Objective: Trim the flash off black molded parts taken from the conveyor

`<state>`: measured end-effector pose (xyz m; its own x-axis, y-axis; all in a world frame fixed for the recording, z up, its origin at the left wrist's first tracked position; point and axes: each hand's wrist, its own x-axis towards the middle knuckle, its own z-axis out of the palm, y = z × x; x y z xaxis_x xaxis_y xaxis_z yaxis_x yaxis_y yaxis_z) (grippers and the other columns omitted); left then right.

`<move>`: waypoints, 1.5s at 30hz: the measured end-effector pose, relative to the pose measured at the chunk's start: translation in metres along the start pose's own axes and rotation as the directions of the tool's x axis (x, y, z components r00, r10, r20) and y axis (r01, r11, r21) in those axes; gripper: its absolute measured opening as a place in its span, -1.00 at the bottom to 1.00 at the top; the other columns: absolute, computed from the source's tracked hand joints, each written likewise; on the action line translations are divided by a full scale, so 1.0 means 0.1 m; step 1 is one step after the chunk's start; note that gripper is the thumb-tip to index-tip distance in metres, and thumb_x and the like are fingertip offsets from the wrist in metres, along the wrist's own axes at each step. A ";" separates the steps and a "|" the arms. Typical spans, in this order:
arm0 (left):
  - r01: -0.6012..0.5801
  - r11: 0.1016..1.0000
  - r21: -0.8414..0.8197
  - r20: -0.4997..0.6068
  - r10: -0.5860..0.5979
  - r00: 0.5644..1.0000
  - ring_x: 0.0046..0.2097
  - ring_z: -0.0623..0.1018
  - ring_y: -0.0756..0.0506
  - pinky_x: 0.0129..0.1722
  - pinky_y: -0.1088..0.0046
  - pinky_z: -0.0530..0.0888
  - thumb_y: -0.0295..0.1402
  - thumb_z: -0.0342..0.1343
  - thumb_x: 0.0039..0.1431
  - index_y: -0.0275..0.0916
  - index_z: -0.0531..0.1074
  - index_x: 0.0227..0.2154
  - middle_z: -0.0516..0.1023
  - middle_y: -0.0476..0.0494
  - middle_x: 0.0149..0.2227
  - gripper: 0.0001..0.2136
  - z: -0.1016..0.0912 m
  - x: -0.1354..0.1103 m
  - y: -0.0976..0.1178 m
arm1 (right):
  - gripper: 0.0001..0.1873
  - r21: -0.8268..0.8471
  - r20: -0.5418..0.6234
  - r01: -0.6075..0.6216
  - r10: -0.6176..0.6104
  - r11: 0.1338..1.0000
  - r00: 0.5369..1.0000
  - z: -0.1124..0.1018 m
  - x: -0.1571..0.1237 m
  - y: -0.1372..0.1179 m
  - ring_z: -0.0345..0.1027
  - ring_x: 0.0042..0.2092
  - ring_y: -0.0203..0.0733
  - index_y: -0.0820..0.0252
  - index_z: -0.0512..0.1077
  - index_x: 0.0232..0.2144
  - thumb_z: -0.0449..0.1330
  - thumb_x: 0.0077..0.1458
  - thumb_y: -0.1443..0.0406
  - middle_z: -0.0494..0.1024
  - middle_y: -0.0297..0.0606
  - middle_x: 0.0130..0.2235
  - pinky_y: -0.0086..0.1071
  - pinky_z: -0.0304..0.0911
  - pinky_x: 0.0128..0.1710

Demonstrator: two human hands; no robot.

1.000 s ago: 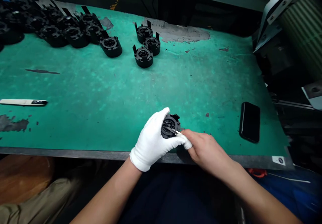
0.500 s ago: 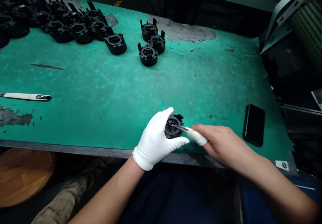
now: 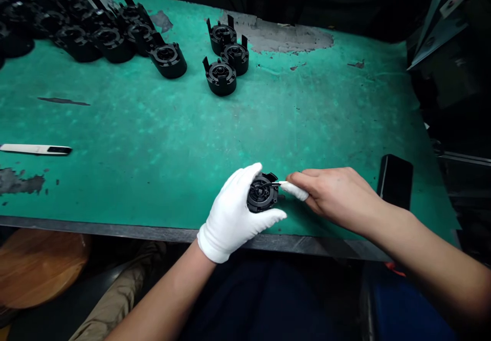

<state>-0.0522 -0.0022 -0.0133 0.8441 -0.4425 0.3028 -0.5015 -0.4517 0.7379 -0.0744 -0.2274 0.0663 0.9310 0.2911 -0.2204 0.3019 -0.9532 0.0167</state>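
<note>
My left hand (image 3: 233, 213), in a white glove, is closed round a round black plastic part (image 3: 262, 194) just above the near edge of the green table mat (image 3: 153, 141). My bare right hand (image 3: 335, 195) pinches a small knife (image 3: 289, 187) with a white-wrapped handle. Its thin metal blade rests on the upper rim of the black part. The part's open face points up towards me.
Three similar black parts (image 3: 226, 57) stand at the back centre, and several more (image 3: 88, 31) crowd the back left. A white-handled knife (image 3: 34, 150) lies at the left. A black phone (image 3: 395, 180) lies right of my right hand. Dark machinery (image 3: 448, 49) borders the right side.
The blade moved from the middle of the part's face up to its upper rim. My right hand shifted up and rightwards, now partly covering the phone. The view drifted slightly.
</note>
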 end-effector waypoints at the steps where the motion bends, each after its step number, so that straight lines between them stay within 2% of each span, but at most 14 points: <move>1: 0.002 1.000 -0.001 0.000 -0.002 1.000 0.25 0.41 -0.29 0.28 0.10 0.35 0.11 0.32 -0.03 -0.23 0.18 0.24 0.38 -0.31 0.23 -0.14 0.00 0.00 0.00 | -0.77 0.020 0.020 -0.005 0.005 1.000 1.000 0.01 -0.02 -0.01 0.44 -0.37 -0.17 -0.03 0.45 -0.19 0.13 0.14 0.39 0.62 -0.36 -0.31 -0.35 -0.21 -0.51; 5: 0.001 1.000 -0.014 -0.002 -0.001 1.000 0.24 0.42 -0.29 0.27 0.09 0.36 0.09 0.32 -0.02 -0.22 0.18 0.23 0.39 -0.30 0.22 -0.16 0.01 0.00 0.01 | -0.80 0.148 0.121 -0.072 0.054 0.986 0.991 0.09 -0.17 -0.13 0.46 -0.35 -0.12 0.01 0.43 -0.19 0.09 0.18 0.38 0.61 -0.32 -0.35 -0.36 -0.08 -0.47; 9: -0.006 1.000 -0.022 -0.030 0.006 1.000 0.23 0.43 -0.28 0.27 0.11 0.37 0.09 0.31 0.00 -0.23 0.19 0.22 0.40 -0.32 0.20 -0.19 0.02 -0.01 0.01 | -0.65 0.252 0.157 -0.155 0.118 0.955 0.981 0.20 -0.33 -0.34 0.50 -0.31 -0.09 0.02 0.42 -0.11 0.05 0.12 0.46 0.60 -0.32 -0.34 -0.35 0.03 -0.41; 13: -0.012 1.000 -0.028 -0.046 0.010 0.999 0.22 0.44 -0.29 0.25 0.08 0.39 0.07 0.31 0.01 -0.21 0.19 0.22 0.41 -0.31 0.20 -0.21 0.04 -0.02 0.00 | -0.68 0.372 0.086 -0.188 0.168 0.909 0.982 0.26 -0.41 -0.44 0.52 -0.25 -0.10 0.00 0.42 -0.05 0.03 0.21 0.40 0.62 -0.34 -0.27 -0.34 0.14 -0.33; 17: -0.027 0.999 -0.028 -0.071 0.025 0.997 0.22 0.44 -0.30 0.25 0.08 0.39 0.06 0.31 0.01 -0.22 0.20 0.22 0.42 -0.32 0.20 -0.20 0.06 -0.04 -0.01 | -0.64 0.335 0.006 -0.248 0.261 0.909 0.965 0.33 -0.44 -0.52 0.52 -0.20 -0.05 0.02 0.42 -0.01 0.03 0.20 0.40 0.64 -0.29 -0.19 -0.32 0.18 -0.30; 20: -0.020 1.000 -0.019 -0.093 0.018 0.995 0.23 0.43 -0.27 0.26 0.13 0.38 0.07 0.30 0.02 -0.24 0.21 0.22 0.41 -0.31 0.21 -0.21 0.07 -0.07 -0.01 | -0.60 0.332 0.023 -0.252 0.259 0.909 0.966 0.39 -0.42 -0.60 0.52 -0.23 -0.06 0.09 0.42 -0.02 0.00 0.15 0.46 0.63 -0.24 -0.22 -0.34 0.18 -0.32; 25: 0.060 0.998 -0.007 -0.142 -0.060 0.988 0.19 0.48 -0.26 0.23 0.14 0.42 0.07 0.31 0.00 -0.23 0.24 0.21 0.44 -0.29 0.19 -0.22 0.11 -0.10 0.03 | -0.69 0.506 0.069 -0.170 0.157 0.846 0.985 0.31 -0.39 -0.53 0.51 -0.26 -0.13 0.10 0.45 -0.11 -0.01 0.21 0.42 0.63 -0.28 -0.26 -0.39 0.19 -0.32; 29: 0.161 0.986 -0.030 -0.222 -0.164 0.961 0.20 0.47 -0.31 0.23 0.08 0.42 0.07 0.35 -0.04 -0.22 0.21 0.24 0.43 -0.32 0.20 -0.16 0.19 -0.19 0.14 | -0.72 0.692 0.030 -0.087 0.092 0.717 0.995 0.33 -0.40 -0.47 0.50 -0.23 -0.16 0.04 0.49 -0.16 0.01 0.24 0.37 0.62 -0.34 -0.24 -0.40 0.25 -0.27; 31: 0.207 0.977 -0.051 -0.216 -0.213 0.953 0.29 0.36 -0.34 0.27 0.02 0.36 0.03 0.31 0.04 -0.23 0.08 0.32 0.31 -0.39 0.29 -0.12 0.23 -0.32 0.23 | -0.71 0.802 -0.040 -0.086 0.196 0.591 0.980 0.47 -0.36 -0.54 0.49 -0.23 -0.16 0.06 0.45 -0.04 0.02 0.26 0.31 0.62 -0.31 -0.24 -0.39 0.29 -0.26; 33: 0.228 0.972 -0.050 -0.159 -0.233 0.959 0.38 0.19 -0.36 0.32 -0.04 0.28 -0.04 0.23 0.16 -0.25 -0.14 0.39 0.09 -0.45 0.39 -0.10 0.24 -0.51 0.36 | -0.64 0.887 -0.082 -0.098 0.362 0.452 0.929 0.62 -0.29 -0.62 0.46 -0.32 -0.20 0.13 0.35 0.10 -0.01 0.31 0.23 0.61 -0.28 -0.26 -0.40 0.31 -0.34; 35: 0.222 0.975 -0.015 -0.070 -0.223 0.972 0.43 0.05 -0.36 0.35 -0.08 0.21 -0.12 0.16 0.24 -0.25 -0.30 0.41 -0.10 -0.45 0.44 -0.11 0.24 -0.71 0.49 | -0.58 0.918 -0.099 -0.097 0.459 0.384 0.883 0.71 -0.20 -0.65 0.43 -0.38 -0.23 0.16 0.30 0.17 -0.06 0.35 0.18 0.60 -0.26 -0.27 -0.41 0.30 -0.41; 38: 0.225 0.973 0.043 0.011 -0.226 0.974 0.44 -0.01 -0.36 0.35 -0.09 0.21 -0.17 0.14 0.24 -0.21 -0.28 0.41 -0.17 -0.40 0.45 -0.14 0.19 -0.86 0.60 | -0.60 0.864 -0.207 -0.045 0.435 0.502 0.876 0.64 -0.15 -0.47 0.50 -0.16 -0.17 0.14 0.39 0.13 -0.01 0.32 0.23 0.62 -0.21 -0.11 -0.35 0.36 -0.20; 41: 0.224 0.974 0.044 -0.067 -0.221 0.973 0.44 -0.02 -0.36 0.36 -0.09 0.16 -0.14 0.20 0.19 -0.21 -0.25 0.40 -0.18 -0.40 0.45 -0.10 0.14 -0.70 0.53 | -0.64 0.698 -0.303 0.024 0.265 0.715 0.915 0.42 -0.24 -0.18 0.47 0.02 -0.12 0.07 0.48 0.07 0.06 0.29 0.28 0.59 -0.24 0.05 -0.29 0.33 0.00; 45: 0.165 0.986 0.000 -0.031 -0.165 0.986 0.41 0.10 -0.36 0.35 -0.05 0.20 -0.05 0.32 0.05 -0.23 -0.19 0.38 -0.01 -0.42 0.41 0.00 0.12 -0.28 0.31 | -0.67 0.443 -0.196 0.028 0.066 0.896 0.978 0.25 -0.36 -0.03 0.52 -0.04 -0.10 -0.01 0.51 0.03 0.08 0.30 0.28 0.63 -0.29 0.00 -0.29 0.36 -0.05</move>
<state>-0.0936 -0.0131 -0.0056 0.9208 -0.3376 0.1955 -0.3554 -0.5188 0.7775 -0.1141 -0.2376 0.0494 0.9710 0.2380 -0.0235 0.2060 -0.8823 -0.4232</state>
